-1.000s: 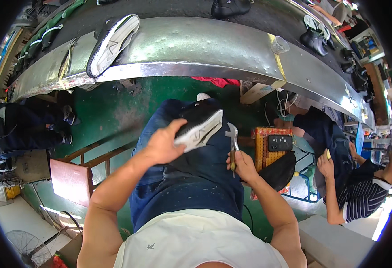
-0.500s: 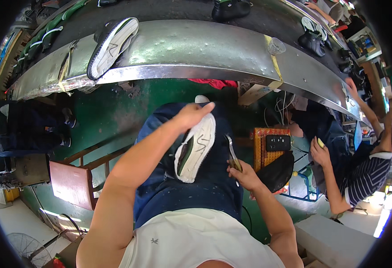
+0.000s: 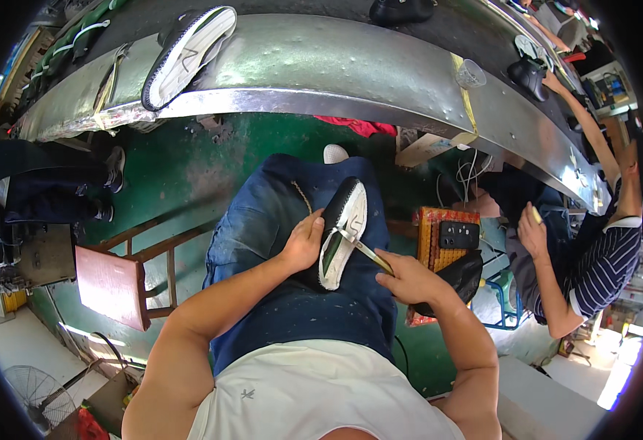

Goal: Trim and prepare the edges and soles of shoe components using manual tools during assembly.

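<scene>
On my lap lies a black shoe upper (image 3: 350, 216), its white underside facing up with a dark curved mark and white stitching along the rim. My left hand (image 3: 305, 242) is closed around its left side. A slim metal hand tool (image 3: 364, 251) with a yellowish handle is gripped in my right hand (image 3: 413, 279). The tool's metal tip meets the edge of the upper near its middle; whether it pinches the material is too small to tell. A similar black-and-white shoe (image 3: 189, 59) rests at the metal bench edge ahead.
Across the front runs a metal-edged bench (image 3: 329, 62) with a clear plastic cup (image 3: 470, 74) on it. A wooden stool (image 3: 112, 286) stands at left. To the right are a woven-topped seat (image 3: 433, 257) with a black phone (image 3: 459, 235), and a co-worker in a striped shirt (image 3: 604, 257).
The shoe upper has turned and sits lower on my lap, with my left hand moved down from its top end to its side. My right hand has brought the tool's tip onto the upper.
</scene>
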`<action>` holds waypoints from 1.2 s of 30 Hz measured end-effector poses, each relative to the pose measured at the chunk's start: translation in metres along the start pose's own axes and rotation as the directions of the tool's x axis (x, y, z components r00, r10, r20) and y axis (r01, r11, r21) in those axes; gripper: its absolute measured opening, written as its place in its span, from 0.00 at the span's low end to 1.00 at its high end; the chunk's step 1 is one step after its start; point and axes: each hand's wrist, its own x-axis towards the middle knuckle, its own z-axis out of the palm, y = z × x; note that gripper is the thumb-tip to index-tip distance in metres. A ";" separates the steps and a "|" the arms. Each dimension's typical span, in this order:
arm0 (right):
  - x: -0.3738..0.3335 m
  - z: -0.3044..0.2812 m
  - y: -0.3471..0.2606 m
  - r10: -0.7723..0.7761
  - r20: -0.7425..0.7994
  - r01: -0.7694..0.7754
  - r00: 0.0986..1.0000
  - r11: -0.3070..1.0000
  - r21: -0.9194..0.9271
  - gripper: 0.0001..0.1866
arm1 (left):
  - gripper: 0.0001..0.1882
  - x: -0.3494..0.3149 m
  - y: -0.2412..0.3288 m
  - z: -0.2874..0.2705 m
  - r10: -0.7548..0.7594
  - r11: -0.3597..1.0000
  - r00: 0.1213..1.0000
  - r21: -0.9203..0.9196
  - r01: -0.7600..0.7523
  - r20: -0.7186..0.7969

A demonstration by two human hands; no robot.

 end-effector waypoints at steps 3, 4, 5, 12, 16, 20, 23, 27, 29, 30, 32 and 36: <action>0.011 -0.030 -0.020 0.086 0.170 -0.064 0.982 0.989 -0.132 0.26 | 0.30 -0.004 0.008 -0.001 0.056 0.996 0.998 0.069 -0.055 -0.012; 0.017 -0.039 -0.025 0.096 0.226 -0.046 0.969 0.975 -0.215 0.22 | 0.30 -0.006 0.012 -0.001 0.053 0.996 0.999 0.068 -0.053 -0.009; 0.025 -0.048 -0.031 0.097 0.229 -0.048 0.969 0.976 -0.211 0.22 | 0.30 -0.008 0.013 -0.002 0.075 0.993 0.997 0.093 -0.075 0.006; 0.059 -0.040 -0.021 0.011 0.249 0.092 0.969 0.911 -0.402 0.17 | 0.34 -0.004 -0.001 -0.012 -0.032 0.944 0.983 -0.318 0.089 0.181; 0.067 0.007 0.013 -0.080 -0.015 0.078 0.997 0.988 -0.131 0.14 | 0.45 0.006 0.019 -0.031 -0.032 0.778 0.950 -0.589 0.219 0.312; 0.055 0.043 0.027 0.012 -0.161 0.008 0.987 0.992 0.122 0.16 | 0.53 0.018 0.025 -0.035 -0.134 0.790 0.914 -0.516 0.333 0.383; 0.049 0.020 0.026 0.108 -0.006 -0.105 0.994 0.979 0.174 0.19 | 0.55 0.025 0.036 -0.029 -0.206 0.843 0.894 -0.393 0.368 0.398; 0.044 -0.001 0.027 0.040 -0.107 -0.027 0.993 0.993 0.115 0.14 | 0.53 0.030 0.038 -0.015 -0.161 0.877 0.926 -0.381 0.293 0.342; 0.045 -0.008 0.028 -0.180 -0.350 0.103 0.919 0.969 -0.226 0.13 | 0.53 0.034 0.033 -0.011 -0.197 0.978 0.946 -0.019 0.209 0.258; 0.048 -0.014 0.030 -0.193 -0.320 0.134 0.928 0.971 -0.197 0.12 | 0.53 0.030 0.033 -0.008 -0.198 0.977 0.946 -0.022 0.211 0.256; 0.058 -0.038 0.026 -0.040 -0.008 0.040 0.999 0.998 -0.046 0.11 | 0.52 0.023 0.043 -0.001 -0.245 0.963 0.962 0.145 0.227 0.123; 0.076 0.005 0.037 0.182 0.056 -0.185 0.982 0.843 0.505 0.12 | 0.51 0.021 0.048 -0.001 -0.251 0.961 0.966 0.139 0.241 0.060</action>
